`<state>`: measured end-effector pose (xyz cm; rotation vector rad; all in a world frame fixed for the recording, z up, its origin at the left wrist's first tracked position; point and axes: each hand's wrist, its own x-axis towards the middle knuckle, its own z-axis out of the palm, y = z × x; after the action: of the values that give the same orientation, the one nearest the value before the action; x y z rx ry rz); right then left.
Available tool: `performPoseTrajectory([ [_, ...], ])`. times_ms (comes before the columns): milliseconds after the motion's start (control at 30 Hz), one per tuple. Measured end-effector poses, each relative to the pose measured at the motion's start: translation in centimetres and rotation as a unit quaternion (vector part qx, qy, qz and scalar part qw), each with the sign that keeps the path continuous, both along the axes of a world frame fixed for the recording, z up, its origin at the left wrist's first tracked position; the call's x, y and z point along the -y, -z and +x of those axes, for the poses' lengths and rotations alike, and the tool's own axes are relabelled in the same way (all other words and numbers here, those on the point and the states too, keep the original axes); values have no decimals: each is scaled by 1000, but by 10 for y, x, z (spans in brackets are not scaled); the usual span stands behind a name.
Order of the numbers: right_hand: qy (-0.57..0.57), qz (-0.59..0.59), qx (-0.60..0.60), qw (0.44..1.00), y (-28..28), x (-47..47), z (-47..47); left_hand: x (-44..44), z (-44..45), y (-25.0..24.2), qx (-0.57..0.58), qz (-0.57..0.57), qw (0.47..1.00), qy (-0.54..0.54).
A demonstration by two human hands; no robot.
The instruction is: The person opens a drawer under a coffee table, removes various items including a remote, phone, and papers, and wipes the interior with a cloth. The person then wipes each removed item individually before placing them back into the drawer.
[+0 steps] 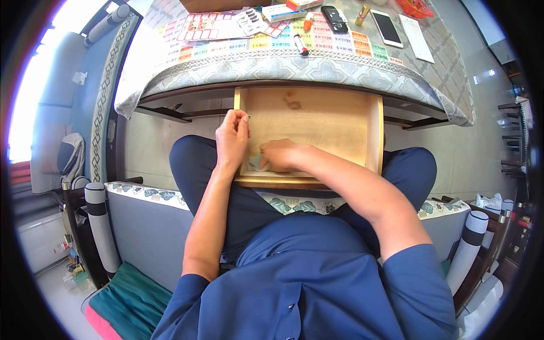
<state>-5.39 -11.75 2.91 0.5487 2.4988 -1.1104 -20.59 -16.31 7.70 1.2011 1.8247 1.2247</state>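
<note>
A wooden drawer (325, 127) is pulled out from the table over my lap. My left hand (233, 138) is raised at its left side wall, thumb and fingers pinched together. A tiny dark tip shows at those fingertips; what it belongs to is too small to tell. Inside the drawer's near left corner, my right hand (282, 155) presses down on a pale greyish cloth (254, 161). Both hand and cloth are blurred, and the hand covers much of the cloth. Brownish stains (293, 104) mark the drawer's bottom near the back.
The patterned tablecloth (289, 68) carries a marker pen (301, 45), an orange-capped bottle (308, 22), a keypad phone (334, 19), a white smartphone (386, 28), a paper slip (416, 38) and small boxes (284, 12). My knees flank the drawer. A grey sofa seat (146, 221) lies below.
</note>
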Motion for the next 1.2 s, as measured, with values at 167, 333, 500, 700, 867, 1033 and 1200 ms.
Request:
performPoseTrajectory([
  [167,4,10,153,988,-11,-21,129,4,8,0,-106,-29,990,86],
  [333,94,161,126,974,-40,-15,205,3,20,-6,-178,-27,976,123],
  [500,260,412,87,869,-17,-2,191,7,23,0,-208,-51,958,192],
  [700,329,311,67,889,-22,13,182,4,25,7,-206,-58,959,185],
  [867,385,438,27,812,-57,-49,173,8,25,18,-202,-32,964,171],
  [1033,365,471,60,801,20,-43,162,6,26,17,-198,-51,967,156],
  [1200,298,314,-2,901,-14,7,144,4,25,12,-153,-26,983,103],
])
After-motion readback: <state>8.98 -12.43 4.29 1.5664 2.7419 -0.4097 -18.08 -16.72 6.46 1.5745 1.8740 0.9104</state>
